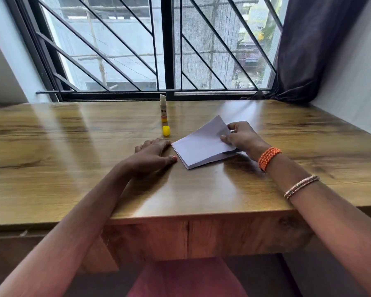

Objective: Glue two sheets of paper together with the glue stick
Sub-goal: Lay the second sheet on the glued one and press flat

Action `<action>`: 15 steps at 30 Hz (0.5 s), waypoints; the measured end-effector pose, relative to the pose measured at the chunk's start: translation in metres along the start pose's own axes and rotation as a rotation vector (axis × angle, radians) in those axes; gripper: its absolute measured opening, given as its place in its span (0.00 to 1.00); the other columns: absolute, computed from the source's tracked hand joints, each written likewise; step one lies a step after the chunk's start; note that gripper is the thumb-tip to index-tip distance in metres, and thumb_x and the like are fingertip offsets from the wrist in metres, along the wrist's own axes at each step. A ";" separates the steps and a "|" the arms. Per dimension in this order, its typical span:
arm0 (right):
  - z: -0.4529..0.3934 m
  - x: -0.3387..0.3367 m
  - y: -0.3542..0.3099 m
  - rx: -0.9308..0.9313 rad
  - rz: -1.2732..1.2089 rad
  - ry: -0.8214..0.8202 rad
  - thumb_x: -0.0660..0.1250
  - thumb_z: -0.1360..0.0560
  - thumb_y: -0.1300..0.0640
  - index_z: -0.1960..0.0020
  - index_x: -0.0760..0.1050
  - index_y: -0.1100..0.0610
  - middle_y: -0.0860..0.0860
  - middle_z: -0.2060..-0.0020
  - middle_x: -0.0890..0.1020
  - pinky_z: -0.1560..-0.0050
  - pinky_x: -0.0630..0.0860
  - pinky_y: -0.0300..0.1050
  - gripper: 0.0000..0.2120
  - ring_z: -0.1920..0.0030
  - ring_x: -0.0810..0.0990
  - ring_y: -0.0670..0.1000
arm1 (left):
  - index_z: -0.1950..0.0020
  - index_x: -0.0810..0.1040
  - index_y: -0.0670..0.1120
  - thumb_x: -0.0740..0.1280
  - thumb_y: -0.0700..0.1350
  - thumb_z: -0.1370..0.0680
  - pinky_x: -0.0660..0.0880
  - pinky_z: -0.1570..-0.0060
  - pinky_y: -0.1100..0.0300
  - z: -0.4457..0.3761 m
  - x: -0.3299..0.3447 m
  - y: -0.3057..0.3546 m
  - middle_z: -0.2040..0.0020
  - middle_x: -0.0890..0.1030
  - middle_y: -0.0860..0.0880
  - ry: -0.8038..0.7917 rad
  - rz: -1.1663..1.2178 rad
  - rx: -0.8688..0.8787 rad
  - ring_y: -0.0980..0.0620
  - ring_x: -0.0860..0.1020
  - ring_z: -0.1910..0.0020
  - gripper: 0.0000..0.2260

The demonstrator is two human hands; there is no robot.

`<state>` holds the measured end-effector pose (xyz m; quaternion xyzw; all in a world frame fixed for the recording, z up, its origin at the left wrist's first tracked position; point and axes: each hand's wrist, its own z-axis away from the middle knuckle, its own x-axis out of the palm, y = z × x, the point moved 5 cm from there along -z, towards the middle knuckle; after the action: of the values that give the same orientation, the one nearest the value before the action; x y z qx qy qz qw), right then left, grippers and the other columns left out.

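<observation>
Two white sheets of paper (198, 144) lie stacked on the wooden table (73, 159), the top sheet lifted at its far right side. My right hand (241, 137) pinches that raised edge between thumb and fingers. My left hand (153, 153) rests flat on the table just left of the paper, fingertips near its left corner. The glue stick (163, 108) stands upright and uncapped behind the paper, near the window. Its yellow cap (166, 131) stands on the table in front of it.
A barred window (167, 46) runs along the table's far edge. A dark curtain (313, 50) hangs at the back right corner. The table's front edge is close to my body, with a red seat (186, 277) below.
</observation>
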<state>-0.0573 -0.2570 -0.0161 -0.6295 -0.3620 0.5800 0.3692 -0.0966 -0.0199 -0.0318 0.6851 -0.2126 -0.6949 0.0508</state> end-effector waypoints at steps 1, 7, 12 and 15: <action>0.000 0.000 0.000 -0.002 0.001 0.001 0.67 0.26 0.65 0.46 0.79 0.59 0.60 0.49 0.83 0.45 0.79 0.58 0.09 0.47 0.82 0.60 | 0.28 0.61 0.53 0.61 0.55 0.23 0.53 0.34 0.51 0.000 0.000 0.000 0.25 0.60 0.50 0.000 0.002 -0.003 0.47 0.55 0.27 0.24; -0.001 0.001 0.001 -0.022 0.017 0.013 0.68 0.27 0.65 0.49 0.79 0.57 0.60 0.51 0.83 0.44 0.79 0.57 0.07 0.48 0.82 0.59 | 0.28 0.61 0.53 0.61 0.55 0.23 0.52 0.34 0.51 0.000 0.001 -0.001 0.25 0.60 0.50 0.005 0.003 -0.005 0.47 0.56 0.27 0.24; -0.003 0.002 0.002 -0.034 0.029 0.028 0.68 0.27 0.64 0.48 0.79 0.59 0.61 0.51 0.83 0.47 0.79 0.54 0.08 0.49 0.82 0.59 | 0.29 0.62 0.53 0.61 0.55 0.23 0.52 0.34 0.52 0.000 0.001 -0.002 0.26 0.63 0.50 0.015 0.022 0.003 0.47 0.56 0.28 0.23; -0.003 0.002 0.002 -0.042 0.037 0.040 0.68 0.27 0.64 0.47 0.79 0.59 0.60 0.50 0.83 0.50 0.78 0.51 0.09 0.51 0.81 0.58 | 0.29 0.63 0.53 0.61 0.55 0.23 0.52 0.34 0.51 -0.001 0.002 -0.003 0.27 0.63 0.50 0.016 0.029 0.003 0.47 0.56 0.28 0.23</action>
<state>-0.0541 -0.2564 -0.0191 -0.6551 -0.3553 0.5662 0.3522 -0.0950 -0.0182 -0.0342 0.6876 -0.2232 -0.6882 0.0614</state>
